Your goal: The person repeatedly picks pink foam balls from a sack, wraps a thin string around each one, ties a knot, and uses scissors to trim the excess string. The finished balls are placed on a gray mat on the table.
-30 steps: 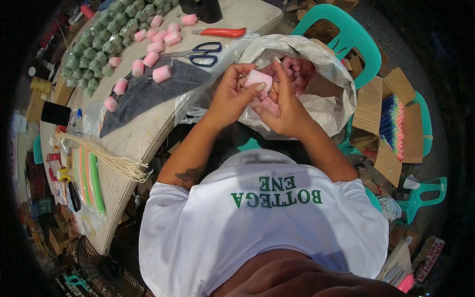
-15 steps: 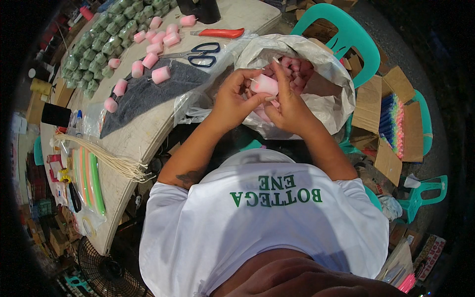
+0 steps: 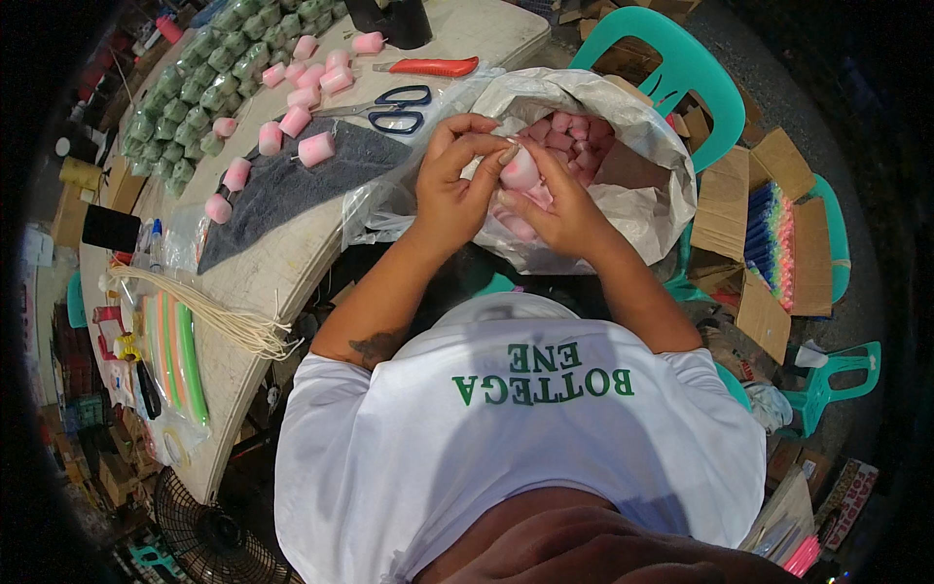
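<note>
while left hand (image 3: pixel 449 190) and right hand (image 3: pixel 562 206) both grip one pink candle (image 3: pixel 519 172), one scissors (image 3: pixel 394 107) lies nearby.

- Candle (image 3: pixel 519 173): pale pink (as are the many in the bag).
- Bag (image 3: pixel 637 190): white, semi-clear.
- Scissors (image 3: pixel 394 107): black handles.
- Cloth (image 3: pixel 292 190): dark grey.
- Chair (image 3: pixel 681 68): teal green.
- Shirt (image 3: pixel 525 438): white, with green lettering.
- Desk (image 3: pixel 282 263): beige.

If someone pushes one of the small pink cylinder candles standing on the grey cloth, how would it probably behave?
The small pink cylinder candle is short and wide, so it probably stays upright. The grey cloth likely adds grip, so it may not slide easily. If tipped, its round side would probably roll.
</note>
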{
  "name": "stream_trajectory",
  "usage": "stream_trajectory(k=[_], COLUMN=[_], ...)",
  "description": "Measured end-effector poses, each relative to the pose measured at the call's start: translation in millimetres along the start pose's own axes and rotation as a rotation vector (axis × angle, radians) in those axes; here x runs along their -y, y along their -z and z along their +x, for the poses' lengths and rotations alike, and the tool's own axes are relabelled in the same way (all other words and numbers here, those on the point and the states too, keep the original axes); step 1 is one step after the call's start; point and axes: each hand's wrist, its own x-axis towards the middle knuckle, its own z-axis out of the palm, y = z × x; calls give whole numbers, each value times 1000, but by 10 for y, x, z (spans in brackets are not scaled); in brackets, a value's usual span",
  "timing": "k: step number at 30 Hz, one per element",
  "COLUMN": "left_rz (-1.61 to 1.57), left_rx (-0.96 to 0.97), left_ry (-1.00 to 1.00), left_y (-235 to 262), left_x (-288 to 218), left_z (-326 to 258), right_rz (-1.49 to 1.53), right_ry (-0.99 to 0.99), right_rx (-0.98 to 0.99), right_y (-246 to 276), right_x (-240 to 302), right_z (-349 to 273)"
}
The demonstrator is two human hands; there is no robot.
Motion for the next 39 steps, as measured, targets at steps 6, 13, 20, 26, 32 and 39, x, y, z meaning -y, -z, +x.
stream_trajectory(k=[6,13,20,26,32,39], left_rz=[-77,-648,-1108,-912,-809,-670], left_rx=[74,68,107,513,647,411], left_ry=[35,373,611,534,510,569], left_y=[42,-98,-118,-191,-316,-297], left_x=[-65,-6,61,183,236,145], left_z=[218,180,115,-21,-107,-72], right_rz=[670,1115,1033,695,594,752], right_ry=[-357,-408,-417,-399,-405,-399], right_rx=[-25,-48,-102,-150,-153,-149], right_y=[164,102,182,332,443,519], right_x=[114,81,150,215,210,128], right_z=[115,158,140,139,37,-12])
